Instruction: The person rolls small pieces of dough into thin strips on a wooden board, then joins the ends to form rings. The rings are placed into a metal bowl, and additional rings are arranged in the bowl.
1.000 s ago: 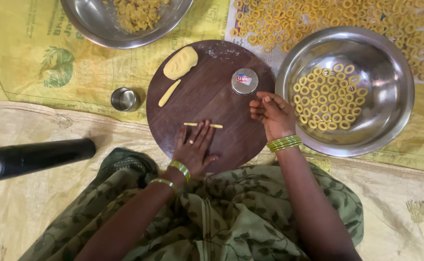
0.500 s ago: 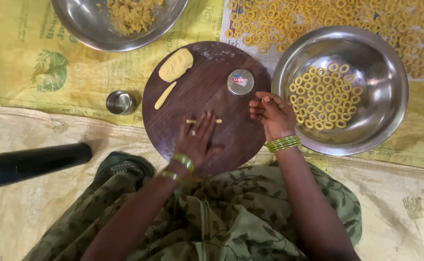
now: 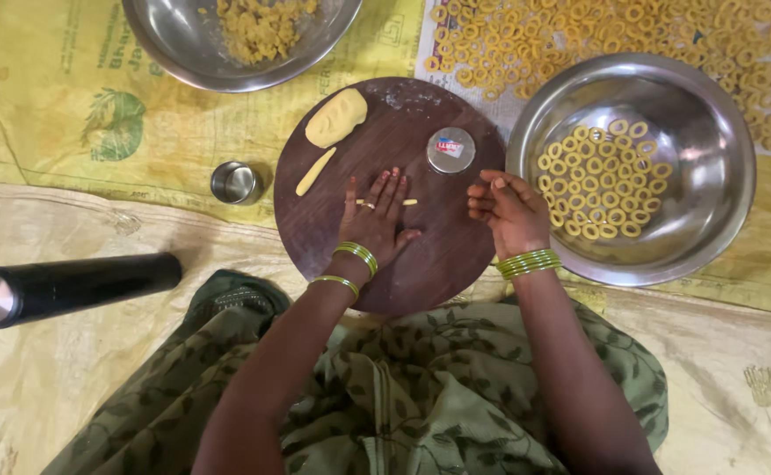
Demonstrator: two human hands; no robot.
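My left hand lies flat, fingers spread, on a round dark wooden board, pressing on a thin yellow dough strip whose ends show beside my fingers. My right hand hovers at the board's right edge with its fingers curled together; what they pinch I cannot tell. On the board also lie a yellow dough lump, a short dough stick and a small round metal lid. A steel bowl on the right holds several dough rings.
A second steel bowl with crumbly yellow dough sits at the top left. Many dough rings are spread on paper at the top right. A small steel cup stands left of the board. A black cylindrical bottle lies at left.
My left hand has slid forward over the dough strip, which now lies under the fingers. My right hand has stayed beside the board.
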